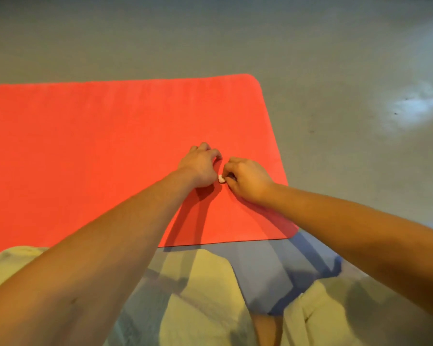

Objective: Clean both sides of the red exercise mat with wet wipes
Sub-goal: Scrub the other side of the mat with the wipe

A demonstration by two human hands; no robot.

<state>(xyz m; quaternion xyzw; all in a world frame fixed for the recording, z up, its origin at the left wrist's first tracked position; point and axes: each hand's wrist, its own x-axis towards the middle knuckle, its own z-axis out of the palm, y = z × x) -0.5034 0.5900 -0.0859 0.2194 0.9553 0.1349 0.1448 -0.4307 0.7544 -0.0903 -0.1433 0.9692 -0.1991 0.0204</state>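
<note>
A bare grey floor (335,58) lies under the red exercise mat (85,146), which is spread flat before a kneeling person. Near the mat's right end the left hand (201,168) rests with fingers curled; I cannot tell if it grips anything. Just beside it the right hand (248,181) pinches a small wadded wipe (221,179) down on the mat. The top face seems to be under way. Next probably comes broader strokes, then flipping the mat.
</note>
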